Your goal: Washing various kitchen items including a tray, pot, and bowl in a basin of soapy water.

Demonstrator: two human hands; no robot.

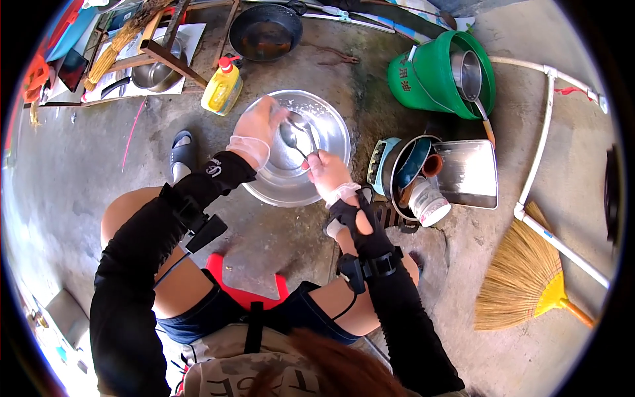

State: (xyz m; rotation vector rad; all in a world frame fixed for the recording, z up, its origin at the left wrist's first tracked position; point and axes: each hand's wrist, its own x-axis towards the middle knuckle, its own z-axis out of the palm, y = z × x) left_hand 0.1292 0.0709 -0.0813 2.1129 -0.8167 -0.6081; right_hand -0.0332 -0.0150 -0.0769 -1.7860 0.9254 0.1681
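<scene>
Shiny silver metal spoons are held over the round silver metal basin, between the left hand and the right hand. Their handles are pinched by the right; their bowls are pointed forward-left, long axes slanted. The left is blurred, so its grip cannot be told.

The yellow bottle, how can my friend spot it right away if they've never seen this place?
Start at the big round basin in the middle of the picture. Just outside its upper left rim, below and to the left of the black pan, is the yellow bottle. Its bright body and red top set it apart from the silver basin and dark pan.
</scene>
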